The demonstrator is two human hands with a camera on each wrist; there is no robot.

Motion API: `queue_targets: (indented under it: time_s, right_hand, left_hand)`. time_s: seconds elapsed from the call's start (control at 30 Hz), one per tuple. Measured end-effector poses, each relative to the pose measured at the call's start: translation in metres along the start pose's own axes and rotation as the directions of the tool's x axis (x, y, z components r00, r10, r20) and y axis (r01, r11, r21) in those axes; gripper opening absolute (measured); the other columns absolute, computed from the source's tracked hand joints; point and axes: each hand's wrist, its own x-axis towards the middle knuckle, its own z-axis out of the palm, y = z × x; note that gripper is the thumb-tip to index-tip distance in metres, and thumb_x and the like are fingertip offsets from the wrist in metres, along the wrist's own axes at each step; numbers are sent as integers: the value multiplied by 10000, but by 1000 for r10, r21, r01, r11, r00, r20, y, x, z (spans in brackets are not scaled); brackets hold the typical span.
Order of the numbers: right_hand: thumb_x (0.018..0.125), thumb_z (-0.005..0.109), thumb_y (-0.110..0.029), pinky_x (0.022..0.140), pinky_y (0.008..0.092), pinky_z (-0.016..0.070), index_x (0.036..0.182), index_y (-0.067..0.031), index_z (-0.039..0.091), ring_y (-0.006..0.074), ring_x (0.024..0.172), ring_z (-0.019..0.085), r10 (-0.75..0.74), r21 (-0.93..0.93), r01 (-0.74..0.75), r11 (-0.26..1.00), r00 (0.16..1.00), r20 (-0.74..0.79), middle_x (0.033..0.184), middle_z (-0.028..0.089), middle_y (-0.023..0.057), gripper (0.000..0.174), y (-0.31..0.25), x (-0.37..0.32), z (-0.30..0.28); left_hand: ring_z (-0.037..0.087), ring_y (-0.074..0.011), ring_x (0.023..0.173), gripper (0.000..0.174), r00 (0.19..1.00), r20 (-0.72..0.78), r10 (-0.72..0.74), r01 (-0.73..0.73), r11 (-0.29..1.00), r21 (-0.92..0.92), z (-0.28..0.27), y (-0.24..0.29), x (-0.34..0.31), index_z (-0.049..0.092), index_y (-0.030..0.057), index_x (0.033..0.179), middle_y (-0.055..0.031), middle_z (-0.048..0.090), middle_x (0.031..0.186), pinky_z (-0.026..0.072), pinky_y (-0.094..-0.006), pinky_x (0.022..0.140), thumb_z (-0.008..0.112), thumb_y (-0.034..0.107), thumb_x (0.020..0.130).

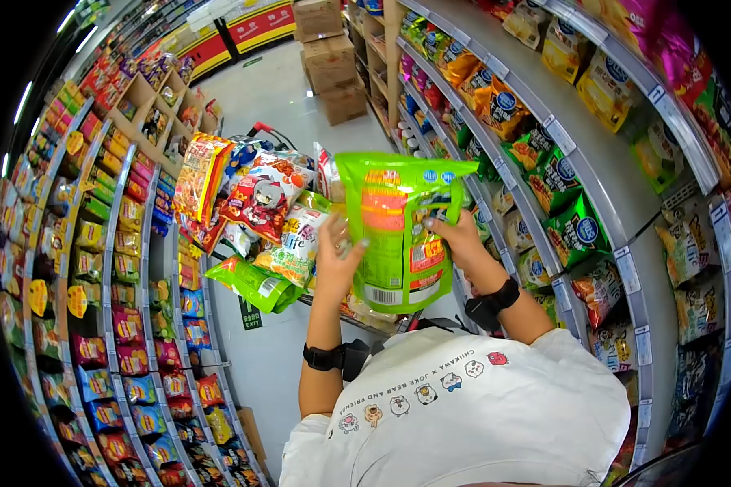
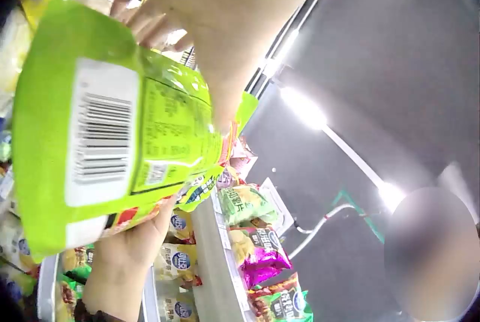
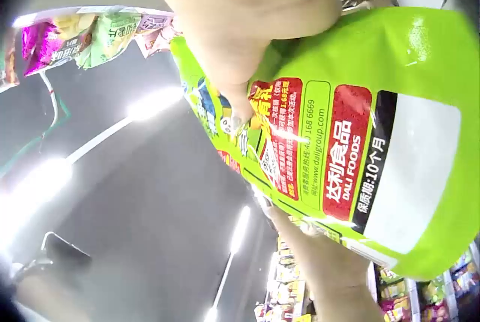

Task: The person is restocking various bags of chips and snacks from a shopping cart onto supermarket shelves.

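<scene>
A large green snack bag (image 1: 406, 235) hangs upright before the person, its printed back with a barcode facing them. The left hand (image 1: 339, 256) holds its left side, thumb on the front and fingers round the edge. At the opposite side the right hand (image 1: 463, 242) grips the bag, its thumb pressed on the printed face and its other fingers hidden behind. In the right wrist view, that thumb lies beside a red label (image 3: 277, 138). Several snack bags lie heaped left of the hands, among them a red bag with a cartoon figure (image 1: 264, 199) and another green bag (image 1: 256, 284).
The heap sits on a shopping cart whose red handle part (image 1: 260, 127) shows behind it. Shelves of snacks (image 1: 130, 268) line the left side, and tall shelves (image 1: 577, 146) curve along the right. Cardboard boxes (image 1: 330, 65) are stacked at the aisle's far end.
</scene>
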Motion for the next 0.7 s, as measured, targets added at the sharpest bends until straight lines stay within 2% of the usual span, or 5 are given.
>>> queue_targets:
  time_s: [0.03, 0.07, 0.2, 0.5, 0.7]
  right_hand:
    - [795, 676, -74, 747, 288, 499, 1053, -17, 562, 136, 834, 613, 43, 61, -43, 997, 999, -11, 979, 635, 64, 287, -2, 2, -1]
    - [807, 667, -85, 742, 289, 501, 1058, -19, 559, 138, 832, 615, 88, 122, -85, 989, 996, -18, 978, 633, 66, 281, -4, 4, -2]
    - [860, 611, -133, 743, 301, 518, 1083, -8, 554, 158, 858, 625, 238, 268, -226, 936, 971, -13, 982, 634, 92, 262, -26, 5, 5]
    - [904, 534, -162, 861, 337, 500, 1200, -27, 474, 184, 994, 596, 269, 407, -336, 849, 939, 214, 1125, 580, 117, 332, -29, 0, -15]
    - [826, 636, -104, 941, 319, 435, 1408, -40, 233, 178, 1136, 508, 326, 162, -393, 905, 886, 330, 1305, 461, 107, 711, -48, -27, 0]
  left_hand:
    - [523, -186, 1052, 545, 995, 95, -27, 30, 999, -32, 2, -3, -2, 399, -1, 1258, -123, 544, 1135, 418, -303, 898, 654, 167, 807]
    - [486, -209, 1128, 669, 977, 206, 60, -78, 994, 82, 0, -20, 2, 326, -5, 1327, -134, 511, 1212, 387, -312, 953, 680, 138, 779]
    - [502, -203, 1118, 636, 892, 416, -174, 280, 937, -208, -3, -32, -3, 377, -7, 1301, -111, 525, 1219, 406, -319, 939, 690, 90, 756]
    - [584, -198, 993, 477, 901, 327, -285, 407, 815, -413, 5, -13, -3, 432, -11, 1238, -118, 573, 1142, 486, -314, 838, 619, 44, 803]
    - [601, -204, 968, 425, 941, 248, -229, 329, 781, -531, 0, -5, -3, 426, -27, 1213, -122, 579, 1119, 496, -320, 826, 582, 44, 824]
